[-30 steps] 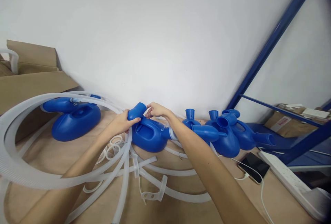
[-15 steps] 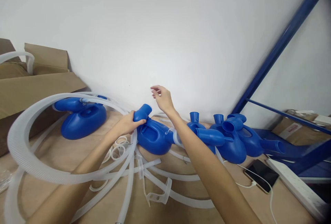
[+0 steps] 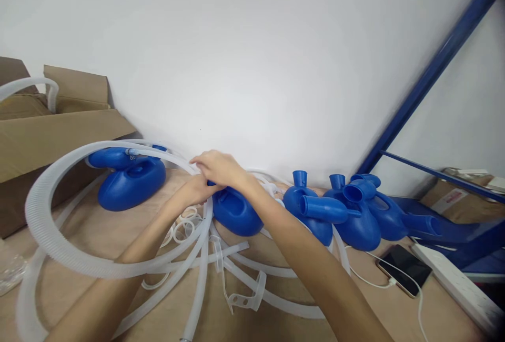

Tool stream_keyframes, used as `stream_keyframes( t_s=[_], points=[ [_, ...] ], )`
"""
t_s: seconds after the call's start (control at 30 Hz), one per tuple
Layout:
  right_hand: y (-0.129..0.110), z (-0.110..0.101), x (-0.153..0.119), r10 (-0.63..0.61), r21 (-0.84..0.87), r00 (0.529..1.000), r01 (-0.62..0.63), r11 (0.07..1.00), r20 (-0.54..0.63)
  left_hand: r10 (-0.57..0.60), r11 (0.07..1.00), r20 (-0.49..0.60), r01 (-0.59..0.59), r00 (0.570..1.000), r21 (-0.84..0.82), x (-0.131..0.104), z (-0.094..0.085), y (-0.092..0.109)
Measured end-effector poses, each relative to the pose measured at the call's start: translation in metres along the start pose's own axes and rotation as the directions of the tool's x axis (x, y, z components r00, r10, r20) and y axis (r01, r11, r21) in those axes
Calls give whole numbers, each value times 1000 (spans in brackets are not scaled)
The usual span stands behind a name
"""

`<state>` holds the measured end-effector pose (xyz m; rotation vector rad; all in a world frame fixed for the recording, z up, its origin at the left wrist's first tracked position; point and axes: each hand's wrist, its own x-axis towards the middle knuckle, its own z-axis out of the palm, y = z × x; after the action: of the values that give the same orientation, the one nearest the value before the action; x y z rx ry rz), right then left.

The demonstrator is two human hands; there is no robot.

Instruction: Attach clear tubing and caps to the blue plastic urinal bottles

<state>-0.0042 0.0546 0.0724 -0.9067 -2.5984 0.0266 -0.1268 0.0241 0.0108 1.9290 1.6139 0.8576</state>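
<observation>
A blue plastic urinal bottle (image 3: 237, 214) lies on its side in front of me, its neck largely hidden behind my hands. My left hand (image 3: 194, 190) is closed around that neck from the left. Over the top of the neck curls my right hand (image 3: 221, 167), covering the mouth, its fingertips by the left hand's fingers. Translucent corrugated hoses (image 3: 39, 208) loop across my left forearm and run below the bottle. White plastic rings (image 3: 183, 230) lie below my left hand. A clear plastic bracket (image 3: 246, 299) with holes rests nearer to me.
Another blue bottle (image 3: 132, 187) lies at the left beside an open cardboard box (image 3: 63, 139). Several more blue bottles (image 3: 357, 223) crowd the right side. A phone (image 3: 404, 268) with a white cable and a power strip (image 3: 453, 284) lie near a blue metal rack (image 3: 426, 76).
My right hand has come down and left from above the bottle onto its neck, beside my left hand. The left hand has kept its grip.
</observation>
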Motion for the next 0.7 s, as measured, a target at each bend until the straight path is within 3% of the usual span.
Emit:
stream_keyframes(
  t_s=[0.07,0.1,0.17,0.33,0.53,0.7],
  points=[
    [20,-12,-3,236,151,966,-220,964,-101,-28,999,33,27,999,31,-1,-1,3],
    [31,-17,-4,366,252,925,-331,909,-105,-44,998,43,42,998,47,-1,-1,4],
    [53,-23,-7,486,356,873,-443,823,-38,-71,996,70,67,995,54,-2,-2,6],
    [82,-15,-15,489,536,862,-477,697,131,-78,996,126,72,989,51,-6,-6,11],
    [91,-3,-12,510,649,852,-455,609,119,-28,998,136,20,990,55,-9,-10,14],
    [90,-3,-10,429,677,892,-402,616,139,14,997,133,-25,991,80,-8,-8,13]
  ],
)
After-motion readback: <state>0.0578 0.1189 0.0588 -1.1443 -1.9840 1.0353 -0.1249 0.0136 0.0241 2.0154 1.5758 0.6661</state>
